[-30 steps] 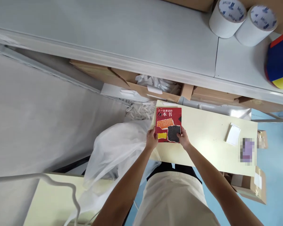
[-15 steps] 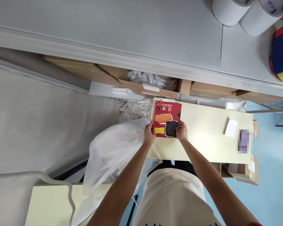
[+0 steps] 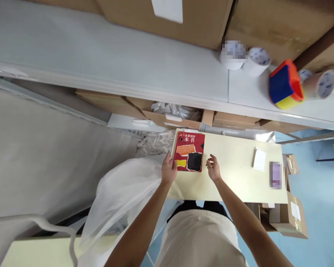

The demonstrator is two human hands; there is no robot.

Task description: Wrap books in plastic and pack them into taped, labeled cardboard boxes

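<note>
A red book with orange, yellow and black torn-paper patches and white lettering on its cover is at the left end of the pale yellow table. My left hand grips the book's left edge, thumb towards the cover. Just off its right edge is my right hand, empty, with the fingers loosely curled and apart. Whether the book lies fully flat I cannot tell.
A white pad and a blurred purple item lie to the right. A translucent plastic bag bulges at the left. Above the table runs a grey shelf with tape rolls and a blue-red-yellow container.
My right hand has let go of the book and moved slightly away to its right. My left hand stays at the left edge. The view has tilted up, showing more of the shelf.
</note>
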